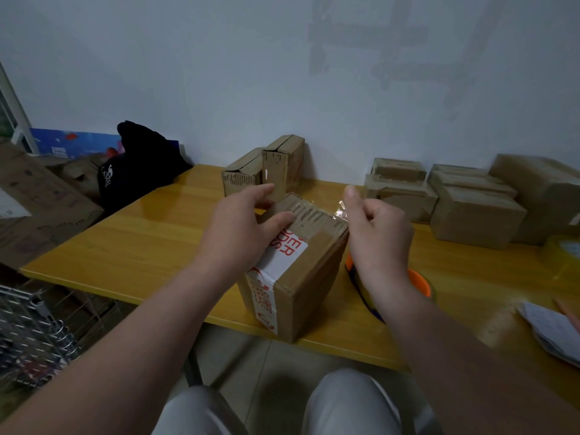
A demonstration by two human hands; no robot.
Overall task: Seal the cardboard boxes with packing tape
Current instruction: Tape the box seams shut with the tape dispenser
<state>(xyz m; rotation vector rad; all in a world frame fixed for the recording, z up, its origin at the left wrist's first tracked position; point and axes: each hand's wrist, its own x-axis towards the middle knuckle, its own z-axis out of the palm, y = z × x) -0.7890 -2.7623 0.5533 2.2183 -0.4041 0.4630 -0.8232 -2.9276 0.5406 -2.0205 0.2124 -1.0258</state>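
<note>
A brown cardboard box with a white and red label stands at the front edge of the yellow table. My left hand lies on its top, the thumb pressing the taped far end, the fingers spread over the far edge. My right hand hovers at the box's right far corner and pinches a crinkled strip of clear tape that runs to that corner. An orange tape dispenser lies on the table behind my right wrist, mostly hidden.
Two small boxes stand against the wall behind the box. Several more boxes are stacked at the back right. A tape roll sits at the right edge, papers at the front right. A black bag and wire rack lie left.
</note>
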